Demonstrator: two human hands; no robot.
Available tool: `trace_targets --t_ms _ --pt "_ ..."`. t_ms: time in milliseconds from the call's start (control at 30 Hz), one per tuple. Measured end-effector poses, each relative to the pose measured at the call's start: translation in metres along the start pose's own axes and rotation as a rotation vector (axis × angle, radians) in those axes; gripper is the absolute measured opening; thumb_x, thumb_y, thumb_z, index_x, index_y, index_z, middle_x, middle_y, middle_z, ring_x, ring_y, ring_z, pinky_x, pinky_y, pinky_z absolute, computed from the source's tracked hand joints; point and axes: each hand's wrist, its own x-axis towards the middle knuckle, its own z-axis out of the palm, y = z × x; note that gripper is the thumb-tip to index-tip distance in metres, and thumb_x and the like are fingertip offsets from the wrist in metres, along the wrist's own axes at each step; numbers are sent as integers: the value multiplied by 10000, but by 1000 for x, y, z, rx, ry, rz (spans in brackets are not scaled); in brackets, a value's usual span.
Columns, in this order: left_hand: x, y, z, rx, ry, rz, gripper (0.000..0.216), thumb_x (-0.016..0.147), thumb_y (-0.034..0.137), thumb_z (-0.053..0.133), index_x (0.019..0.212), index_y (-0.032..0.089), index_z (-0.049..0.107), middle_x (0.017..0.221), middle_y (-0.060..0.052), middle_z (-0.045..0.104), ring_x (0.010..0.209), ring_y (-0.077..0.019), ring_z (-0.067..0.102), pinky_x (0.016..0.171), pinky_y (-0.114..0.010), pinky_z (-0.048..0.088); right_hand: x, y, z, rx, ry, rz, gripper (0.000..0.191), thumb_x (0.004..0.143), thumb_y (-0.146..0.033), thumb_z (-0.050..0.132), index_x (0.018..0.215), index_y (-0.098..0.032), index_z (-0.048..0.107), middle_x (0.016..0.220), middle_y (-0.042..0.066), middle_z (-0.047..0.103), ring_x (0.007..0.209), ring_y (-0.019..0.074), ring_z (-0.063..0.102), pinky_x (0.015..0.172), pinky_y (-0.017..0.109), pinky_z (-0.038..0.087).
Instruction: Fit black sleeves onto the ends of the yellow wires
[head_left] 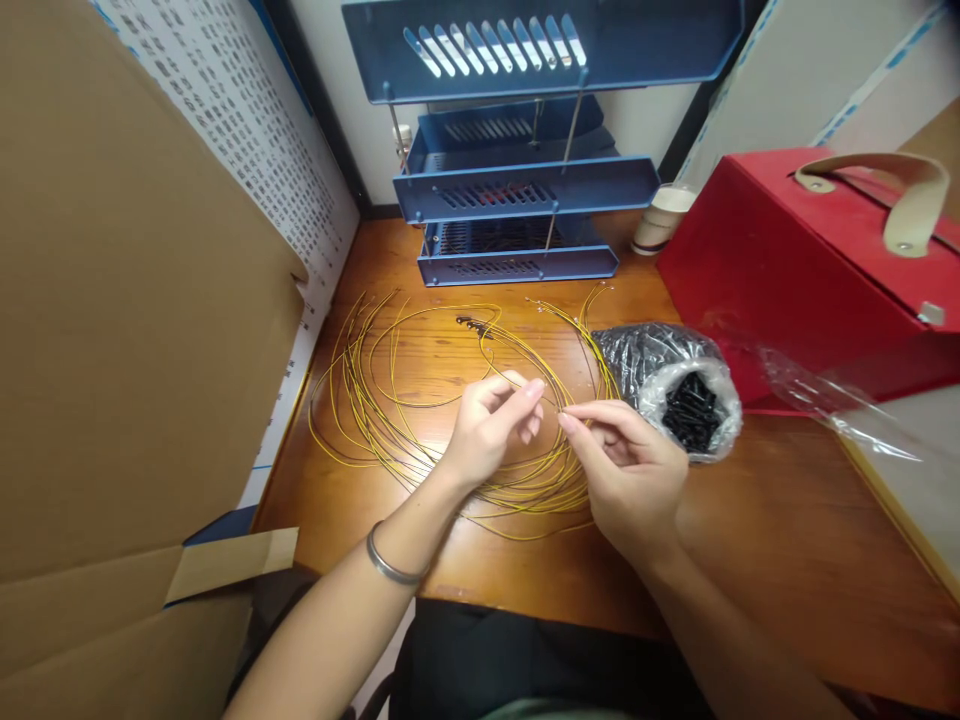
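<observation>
even indoor light | soft shadows | wide-angle edge bending | sharp centre

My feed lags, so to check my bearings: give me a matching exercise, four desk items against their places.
Things:
1 yellow wires
2 bag of black parts
3 blue tray rack
4 red box

Places:
A far edge of the desk
B right, behind the bag
C spread under the left hand
D just right of the right hand

Pairs: 1-C; 2-D; 3-A; 4-B
</observation>
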Motion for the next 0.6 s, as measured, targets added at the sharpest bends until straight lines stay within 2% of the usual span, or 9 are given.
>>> trace_targets --t_ms 133,267,600 --pt "0 0 0 -8 11 -8 357 881 390 688 653 134 589 561 36 549 453 -45 485 476 -186 376 -2 2 1 32 -10 13 121 852 -146 702 958 -204 707 808 -14 621 500 60 411 457 239 336" --pt "0 1 1 -11 25 -26 368 860 412 703 651 133 586 564 32 552 452 -48 487 470 -183 377 -2 3 1 41 -46 22 208 846 -150 713 1041 -220 693 882 -8 622 514 57 416 465 237 355" --pt "-1 2 1 43 -2 -21 372 885 406 674 650 133 580 545 37 537 457 -46 480 493 -186 385 1 0 0 5 -14 21 38 886 -207 689 868 -202 723 808 19 662 636 114 558 511 242 401"
